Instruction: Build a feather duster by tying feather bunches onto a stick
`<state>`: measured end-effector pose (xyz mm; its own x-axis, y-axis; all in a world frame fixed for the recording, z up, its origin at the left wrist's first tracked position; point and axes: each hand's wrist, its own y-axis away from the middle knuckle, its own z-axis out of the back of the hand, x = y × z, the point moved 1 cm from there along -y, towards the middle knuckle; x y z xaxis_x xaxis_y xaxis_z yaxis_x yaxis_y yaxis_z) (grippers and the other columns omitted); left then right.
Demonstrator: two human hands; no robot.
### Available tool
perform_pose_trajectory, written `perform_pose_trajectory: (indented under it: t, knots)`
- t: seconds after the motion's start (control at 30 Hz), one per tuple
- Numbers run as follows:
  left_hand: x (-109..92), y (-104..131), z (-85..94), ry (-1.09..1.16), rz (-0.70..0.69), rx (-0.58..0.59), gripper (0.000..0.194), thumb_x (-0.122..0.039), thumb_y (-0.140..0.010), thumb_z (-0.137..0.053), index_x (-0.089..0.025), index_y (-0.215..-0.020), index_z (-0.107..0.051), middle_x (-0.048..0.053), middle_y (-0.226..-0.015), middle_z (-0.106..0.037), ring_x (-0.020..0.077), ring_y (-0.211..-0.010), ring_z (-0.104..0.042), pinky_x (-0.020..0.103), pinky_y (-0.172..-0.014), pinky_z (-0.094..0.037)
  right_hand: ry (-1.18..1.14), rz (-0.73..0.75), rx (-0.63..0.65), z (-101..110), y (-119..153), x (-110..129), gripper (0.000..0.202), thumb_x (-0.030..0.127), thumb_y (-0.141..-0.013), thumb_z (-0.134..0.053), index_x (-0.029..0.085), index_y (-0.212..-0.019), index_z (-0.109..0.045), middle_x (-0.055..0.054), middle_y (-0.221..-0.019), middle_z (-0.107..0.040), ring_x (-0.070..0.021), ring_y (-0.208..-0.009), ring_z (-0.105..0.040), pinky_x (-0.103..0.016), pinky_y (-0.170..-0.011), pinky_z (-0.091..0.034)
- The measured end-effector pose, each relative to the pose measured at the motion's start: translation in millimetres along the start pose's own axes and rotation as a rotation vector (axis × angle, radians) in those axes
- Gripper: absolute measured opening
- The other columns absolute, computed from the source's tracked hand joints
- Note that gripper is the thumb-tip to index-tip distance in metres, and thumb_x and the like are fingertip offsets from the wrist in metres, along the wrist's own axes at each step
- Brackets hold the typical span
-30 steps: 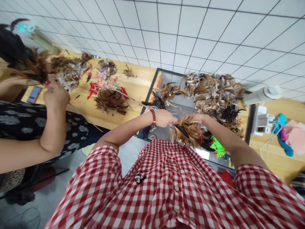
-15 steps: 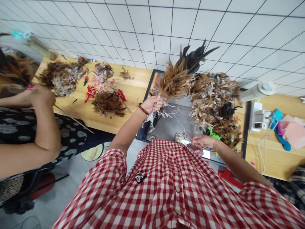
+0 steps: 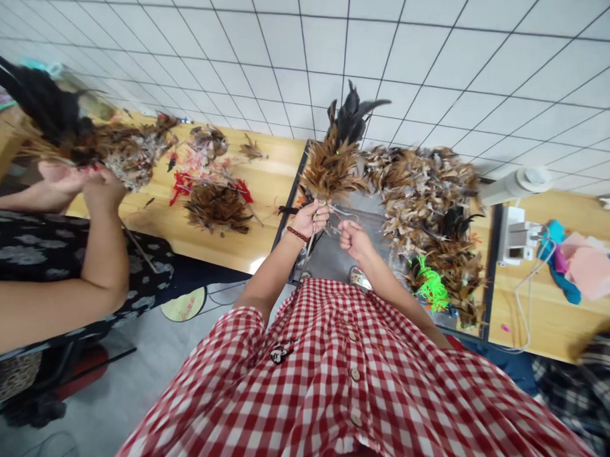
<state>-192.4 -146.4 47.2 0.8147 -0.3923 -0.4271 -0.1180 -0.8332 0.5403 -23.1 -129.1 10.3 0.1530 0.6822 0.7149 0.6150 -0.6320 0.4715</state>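
Observation:
My left hand [image 3: 310,219], with a beaded bracelet on its wrist, is closed round the base of a feather bundle [image 3: 332,168]. Brown feathers fan out at the bundle's lower part, and long black ones stand up at its top. Just right of it, my right hand [image 3: 355,239] is closed in a pinch on a thin pinkish thread [image 3: 343,215] that runs towards the left hand. The fingertips partly hide the thread's end. Beside my hands lies a large heap of brown and grey feathers [image 3: 411,175].
Bright green strings [image 3: 433,287] lie at the heap's front. Rightward are a white cylinder [image 3: 521,183], white plugs with a cable [image 3: 521,237] and pink cloth [image 3: 587,262]. On the left, a co-worker's hands [image 3: 103,188] hold black and brown feathers; a brown feather bunch [image 3: 218,209] lies nearby.
My right hand has moved up and left, close to my left hand, and the stretched thread has slackened. The feather bundle has shifted slightly left. The co-worker's feathers have moved right.

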Motion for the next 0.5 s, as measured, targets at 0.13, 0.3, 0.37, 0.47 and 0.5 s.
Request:
perform_pose_trajectory:
  t: [0.13, 0.3, 0.37, 0.47, 0.5]
  knots:
    - [-1, -8, 16.1, 0.009, -0.052, -0.086, 0.024, -0.028, -0.103, -0.054, -0.012, -0.087, -0.06, -0.008, -0.059, -0.033, 0.0013, -0.04, -0.021, 0.011, -0.035, -0.016, 0.0, 0.039, -0.045, 3, 5, -3, 0.046, 0.061, -0.073, -0.078, 0.024, -0.079, -0.051, 0.014, -0.048, -0.018, -0.0059, -0.04, -0.013, -0.019, -0.039, -0.016]
    - [-2, -9, 30.5, -0.01, -0.144, -0.247, 0.03, -0.031, -0.104, -0.052, -0.013, -0.08, -0.055, -0.009, -0.057, -0.035, 0.0008, -0.039, -0.026, 0.011, -0.036, -0.017, 0.476, -0.074, -0.017, 20, -12, -5, 0.037, 0.058, -0.089, -0.062, 0.022, -0.083, -0.057, 0.011, -0.05, -0.027, -0.007, -0.044, -0.023, -0.021, -0.044, -0.026]
    - [-8, -4, 34.4, -0.015, -0.193, -0.313, 0.03, -0.031, -0.104, -0.052, -0.014, -0.079, -0.053, -0.009, -0.056, -0.035, 0.0006, -0.038, -0.026, 0.01, -0.036, -0.017, 0.754, -0.14, -0.008, 34, -33, 2, 0.031, 0.049, -0.091, -0.061, 0.019, -0.085, -0.063, 0.007, -0.052, -0.04, -0.0084, -0.049, -0.036, -0.022, -0.049, -0.036]
    - [-19, 7, 38.3, -0.009, -0.252, -0.378, 0.03, -0.032, -0.103, -0.056, -0.015, -0.079, -0.053, -0.009, -0.056, -0.035, -0.0002, -0.038, -0.026, 0.01, -0.037, -0.017, 1.018, -0.076, -0.136, 52, -77, 22, 0.02, 0.035, -0.091, -0.058, 0.017, -0.087, -0.067, -0.001, -0.062, -0.058, -0.0127, -0.061, -0.051, -0.026, -0.06, -0.046]
    - [-24, 10, 39.1, -0.007, -0.265, -0.386, 0.029, -0.033, -0.102, -0.058, -0.015, -0.079, -0.053, -0.009, -0.056, -0.035, -0.0003, -0.038, -0.025, 0.009, -0.037, -0.017, 1.104, -0.021, -0.17, 56, -93, 30, 0.021, 0.032, -0.092, -0.055, 0.016, -0.089, -0.068, -0.003, -0.066, -0.062, -0.0145, -0.064, -0.053, -0.028, -0.062, -0.047]
